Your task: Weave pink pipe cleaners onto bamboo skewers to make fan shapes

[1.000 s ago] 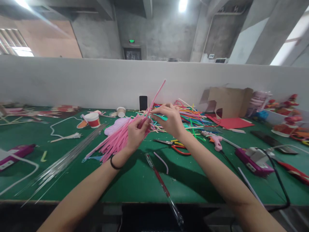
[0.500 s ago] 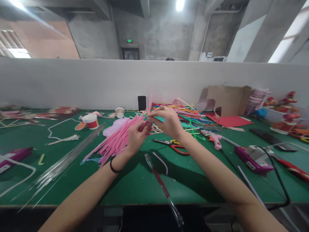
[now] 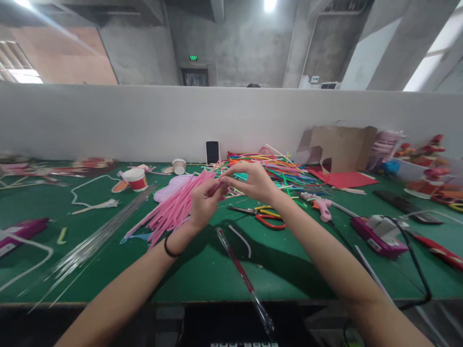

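My left hand is closed in a pinch around a pink pipe cleaner, of which only a short piece shows above the fingertips. Thumb and forefinger of my right hand meet at the same spot, pinched on it too. The fingers hide most of this pipe cleaner. Behind and left of my left hand lies a thick bundle of pink pipe cleaners. Scissors with red and yellow handles lie below my right wrist. A curved pale purple strip rests nearer the front.
A clear tube with a red section juts over the table's front edge. Many-coloured pipe cleaners are heaped behind my hands. To the right are a pink glue gun and a purple power strip; thin wires and a paper cup lie left.
The pink pipe cleaner's end, which stood tall above my fingers, now shows only as a short piece. Both hands remain pinched together in nearly the same place.
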`<state>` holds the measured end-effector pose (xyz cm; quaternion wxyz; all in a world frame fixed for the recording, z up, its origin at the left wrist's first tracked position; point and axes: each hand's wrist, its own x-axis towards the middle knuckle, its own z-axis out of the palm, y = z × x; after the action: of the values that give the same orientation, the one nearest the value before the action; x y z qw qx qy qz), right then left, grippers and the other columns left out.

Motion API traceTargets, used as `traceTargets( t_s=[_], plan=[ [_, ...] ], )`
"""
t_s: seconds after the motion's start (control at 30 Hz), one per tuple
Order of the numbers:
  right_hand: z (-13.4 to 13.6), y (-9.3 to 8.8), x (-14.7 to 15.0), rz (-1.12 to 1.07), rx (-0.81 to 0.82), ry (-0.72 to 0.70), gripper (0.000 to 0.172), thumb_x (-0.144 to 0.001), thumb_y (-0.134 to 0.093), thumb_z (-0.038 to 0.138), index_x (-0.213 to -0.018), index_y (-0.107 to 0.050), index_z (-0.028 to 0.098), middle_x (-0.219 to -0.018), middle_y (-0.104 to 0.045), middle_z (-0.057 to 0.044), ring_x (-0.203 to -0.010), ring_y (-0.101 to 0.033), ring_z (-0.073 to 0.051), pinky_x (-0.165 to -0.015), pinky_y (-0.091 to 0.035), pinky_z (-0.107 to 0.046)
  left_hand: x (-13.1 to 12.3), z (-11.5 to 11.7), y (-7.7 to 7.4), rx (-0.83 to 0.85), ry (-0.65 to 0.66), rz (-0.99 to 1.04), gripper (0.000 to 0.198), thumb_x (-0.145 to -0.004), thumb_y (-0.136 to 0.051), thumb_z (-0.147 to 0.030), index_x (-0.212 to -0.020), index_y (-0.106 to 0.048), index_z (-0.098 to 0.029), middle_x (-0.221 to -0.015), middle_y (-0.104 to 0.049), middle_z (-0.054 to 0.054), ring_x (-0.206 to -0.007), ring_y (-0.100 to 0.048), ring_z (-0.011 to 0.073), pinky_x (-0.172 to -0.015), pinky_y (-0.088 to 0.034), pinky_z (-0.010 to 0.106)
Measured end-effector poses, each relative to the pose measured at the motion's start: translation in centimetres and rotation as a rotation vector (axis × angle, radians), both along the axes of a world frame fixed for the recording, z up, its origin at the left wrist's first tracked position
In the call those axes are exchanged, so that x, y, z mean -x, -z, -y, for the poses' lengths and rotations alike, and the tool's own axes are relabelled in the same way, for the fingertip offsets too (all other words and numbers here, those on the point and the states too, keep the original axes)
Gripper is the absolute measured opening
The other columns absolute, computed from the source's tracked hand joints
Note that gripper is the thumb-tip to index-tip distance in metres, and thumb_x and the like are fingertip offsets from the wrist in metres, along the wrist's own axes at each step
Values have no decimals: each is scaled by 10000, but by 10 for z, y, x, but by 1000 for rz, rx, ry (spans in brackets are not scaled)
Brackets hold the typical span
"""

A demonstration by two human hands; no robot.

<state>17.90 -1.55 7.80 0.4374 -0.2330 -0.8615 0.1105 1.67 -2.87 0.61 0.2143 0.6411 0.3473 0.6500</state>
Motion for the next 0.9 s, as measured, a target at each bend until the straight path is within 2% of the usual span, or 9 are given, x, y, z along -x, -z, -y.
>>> traceTargets(
  t_s=[0.1, 0.23, 0.3, 0.37, 0.43, 0.53, 0.6, 0.73, 0.9],
  plan=[
    [-1, 3, 2, 74, -100, 54, 133, -905, -620, 257, -856, -732, 204, -847, -742, -34, -830, -629, -182, -818, -446, -335, 1, -2, 1, -52, -34, -62, 367, -874, -647, -500, -697, -688, -180, -646, -665, 23, -565, -570, 137, -553, -484, 257],
    [-3, 13, 6, 118, -279, 161, 126, -928, -581, 220, -882, -695, 189, -883, -718, -61, -914, -575, -218, -849, -381, -369, 3, -6, 0, -75, -73, -125, 365, -887, -630, -481, -692, -665, -174, -599, -622, -4, -529, -524, 119, -518, -443, 239],
    [-5, 16, 7, 110, -316, 182, 137, -944, -553, 218, -901, -679, 185, -910, -711, -71, -940, -561, -222, -856, -370, -370, 5, -9, 0, -69, -96, -160, 355, -863, -656, -481, -685, -655, -173, -575, -593, -16, -536, -515, 122, -510, -420, 236],
    [-7, 17, 6, 87, -314, 190, 149, -952, -537, 216, -901, -674, 184, -920, -710, -72, -938, -562, -217, -860, -376, -368, 7, -12, 2, -48, -80, -178, 332, -845, -676, -479, -721, -669, -171, -610, -619, -8, -577, -549, 139, -536, -431, 243],
    [-10, 15, 4, 65, -281, 184, 165, -956, -537, 222, -892, -685, 189, -904, -717, -65, -913, -578, -211, -853, -395, -363, 8, -15, 4, -6, -10, -159, 311, -850, -671, -476, -805, -699, -169, -708, -684, 22, -656, -617, 172, -599, -476, 265],
    [-15, 11, 0, 44, -189, 139, 183, -956, -553, 247, -885, -712, 195, -898, -738, -59, -874, -621, -196, -826, -444, -343, 7, -17, 6, 65, 100, -68, 312, -858, -664, -474, -916, -714, -172, -813, -733, 54, -758, -683, 212, -686, -527, 303],
    [-16, 8, -3, 17, -138, 119, 177, -949, -568, 259, -891, -720, 191, -927, -750, -63, -883, -650, -187, -830, -472, -331, 5, -17, 6, 95, 126, -9, 320, -843, -683, -474, -953, -715, -175, -824, -741, 55, -774, -699, 220, -704, -541, 311],
    [-15, 5, -7, -6, -116, 120, 132, -920, -612, 269, -899, -717, 192, -932, -754, -59, -886, -676, -181, -846, -495, -331, 4, -16, 4, 112, 131, 20, 338, -833, -697, -475, -991, -718, -177, -830, -745, 53, -782, -708, 219, -719, -552, 318],
    [-14, 6, -6, 15, -133, 104, 83, -870, -663, 245, -855, -721, 188, -881, -755, -50, -829, -677, -173, -798, -503, -316, 7, -17, 6, 83, 75, -80, 341, -851, -669, -496, -944, -729, -174, -818, -742, 53, -765, -695, 215, -709, -540, 312]
  ],
)
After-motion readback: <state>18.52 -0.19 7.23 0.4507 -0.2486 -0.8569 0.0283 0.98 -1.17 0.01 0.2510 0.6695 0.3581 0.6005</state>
